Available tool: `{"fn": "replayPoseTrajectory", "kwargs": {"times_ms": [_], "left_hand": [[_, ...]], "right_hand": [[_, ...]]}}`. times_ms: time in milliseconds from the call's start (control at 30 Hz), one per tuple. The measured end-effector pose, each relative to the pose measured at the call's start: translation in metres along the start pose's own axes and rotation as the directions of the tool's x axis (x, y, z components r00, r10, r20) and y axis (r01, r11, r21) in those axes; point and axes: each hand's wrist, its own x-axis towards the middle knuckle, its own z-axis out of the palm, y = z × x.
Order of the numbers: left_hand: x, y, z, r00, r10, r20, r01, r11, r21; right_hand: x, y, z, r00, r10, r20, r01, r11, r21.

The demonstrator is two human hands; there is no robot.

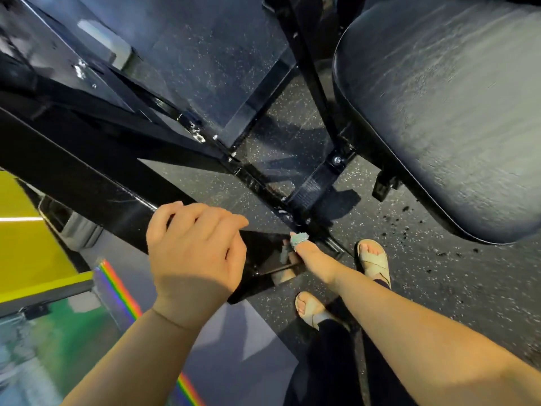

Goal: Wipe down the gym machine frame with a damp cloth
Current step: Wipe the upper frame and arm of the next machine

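Speckled floor (439,276); left hand (196,253) grips glossy frame (87,183), right hand (314,260) pinches nubby cloth (299,239).

The left hand (196,253), lower centre-left of the frame, shows its back to the camera, fingers curled over a black frame beam (87,183). The right forearm reaches in from the lower right. At centre, the right hand (311,259) pinches a teal cloth (299,239), its fingers mostly hidden.
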Motion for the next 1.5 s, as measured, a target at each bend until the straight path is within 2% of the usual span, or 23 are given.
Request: {"fn": "replayPoseTrajectory", "kwargs": {"times_ms": [67, 133, 167, 200, 267, 367, 467, 500, 533, 567, 667, 733, 833, 867, 900, 967, 1000, 1100, 1233, 1300, 1367, 1433, 1500], "left_hand": [[-0.002, 0.001, 0.002, 1.0, 0.0, -0.022, 0.0, 1.0, 0.004], [-0.003, 0.002, 0.003, 0.998, -0.015, -0.056, 0.015, 1.0, -0.003], [-0.004, 0.001, 0.004, 0.997, -0.027, -0.073, 0.026, 1.0, -0.011], [-0.005, 0.001, 0.004, 0.995, -0.038, -0.091, 0.036, 0.999, -0.027], [-0.007, 0.0, 0.004, 0.991, -0.059, -0.122, 0.05, 0.996, -0.073], [-0.007, 0.0, 0.005, 0.991, -0.058, -0.124, 0.05, 0.997, -0.061], [-0.004, 0.001, 0.007, 0.992, -0.034, -0.12, 0.034, 0.999, 0.003], [-0.004, 0.002, 0.008, 0.993, -0.031, -0.11, 0.033, 0.999, 0.017], [-0.005, 0.002, 0.008, 0.994, -0.032, -0.104, 0.033, 0.999, 0.016], [-0.006, 0.002, 0.009, 0.994, -0.031, -0.106, 0.031, 1.0, 0.002], [-0.007, -0.001, 0.009, 0.995, -0.05, -0.09, 0.043, 0.996, -0.079], [-0.007, -0.001, 0.009, 0.993, -0.098, -0.069, 0.085, 0.983, -0.162], [-0.008, -0.001, 0.0, 0.971, -0.199, -0.13, 0.13, 0.903, -0.41], [-0.01, -0.001, -0.006, 0.961, -0.232, -0.149, 0.132, 0.862, -0.489], [-0.013, -0.005, -0.014, 0.948, -0.267, -0.171, 0.137, 0.832, -0.538], [-0.022, -0.019, -0.03, 0.904, -0.373, -0.207, 0.197, 0.796, -0.573], [-0.03, -0.029, -0.035, 0.877, -0.433, -0.209, 0.249, 0.781, -0.573], [-0.052, -0.056, -0.039, 0.804, -0.584, -0.11, 0.43, 0.7, -0.57], [-0.052, -0.083, -0.043, 0.82, -0.559, 0.123, 0.476, 0.546, -0.689], [-0.052, -0.091, -0.049, 0.853, -0.489, 0.184, 0.455, 0.523, -0.72], [-0.055, -0.098, -0.052, 0.887, -0.431, 0.168, 0.405, 0.547, -0.733], [-0.06, -0.105, -0.057, 0.889, -0.43, 0.157, 0.393, 0.54, -0.744], [-0.063, -0.112, -0.063, 0.87, -0.464, 0.167, 0.417, 0.514, -0.75]], "right_hand": [[0.001, -0.018, 0.014, 0.995, -0.09, 0.047, 0.093, 0.993, -0.067], [-0.005, -0.042, 0.04, 0.951, -0.281, 0.129, 0.301, 0.938, -0.174], [-0.01, -0.045, 0.044, 0.926, -0.343, 0.16, 0.374, 0.895, -0.245], [-0.017, -0.049, 0.044, 0.912, -0.365, 0.189, 0.402, 0.887, -0.226], [-0.016, -0.042, 0.03, 0.912, -0.36, 0.197, 0.392, 0.907, -0.154], [0.01, -0.014, 0.003, 0.983, -0.158, 0.09, 0.173, 0.965, -0.195], [0.039, 0.026, -0.019, 0.992, -0.081, 0.095, 0.093, 0.987, -0.133], [0.029, 0.012, -0.016, 0.996, -0.052, 0.075, 0.064, 0.984, -0.168], [0.03, 0.003, -0.007, 0.998, -0.015, 0.067, 0.024, 0.992, -0.123], [0.022, -0.01, 0.003, 0.996, -0.016, 0.085, 0.024, 0.996, -0.089], [-0.006, -0.036, 0.033, 0.964, -0.203, 0.171, 0.206, 0.979, -0.002], [-0.029, -0.038, 0.031, 0.978, -0.162, 0.129, 0.165, 0.986, -0.015], [-0.055, -0.046, 0.023, 0.998, -0.056, 0.005, 0.056, 0.998, 0.029], [-0.062, -0.052, 0.026, 0.997, -0.069, -0.017, 0.069, 0.997, 0.019], [-0.066, -0.059, 0.034, 0.987, -0.161, -0.026, 0.158, 0.983, -0.091], [-0.084, -0.073, 0.056, 0.938, -0.347, -0.019, 0.333, 0.913, -0.236], [-0.09, -0.081, 0.071, 0.924, -0.378, -0.057, 0.36, 0.91, -0.205], [-0.116, -0.086, 0.091, 0.821, -0.538, -0.189, 0.463, 0.823, -0.33], [-0.121, -0.096, 0.104, 0.762, -0.56, -0.327, 0.379, 0.794, -0.476], [-0.115, -0.114, 0.117, 0.708, -0.608, -0.361, 0.307, 0.724, -0.617], [-0.104, -0.145, 0.143, 0.624, -0.713, -0.321, 0.251, 0.572, -0.781], [-0.09, -0.171, 0.172, 0.485, -0.842, -0.237, 0.176, 0.359, -0.916], [-0.078, -0.181, 0.191, 0.4, -0.892, -0.21, 0.072, 0.258, -0.963]]}}
